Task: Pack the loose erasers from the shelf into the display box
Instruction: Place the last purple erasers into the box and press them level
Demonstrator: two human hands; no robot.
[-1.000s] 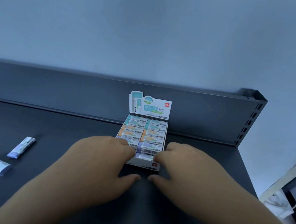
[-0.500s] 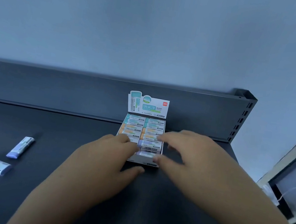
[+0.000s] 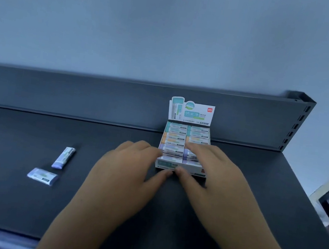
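display box (image 3: 174, 166) sits toward back of shelf (image 3: 20, 198), header card upright, packed erasers (image 3: 175, 136) inside in two columns. your left hand (image 3: 129, 168): relaxed, fingers against box's left wall, thumb at front wall, nothing grasped. your right hand (image 3: 213, 174): fingers laid flat over near end of right column, thumb at front wall, beside left thumb. two loose erasers (image 3: 63, 157) lie on shelf well left of box, apart from your hands.
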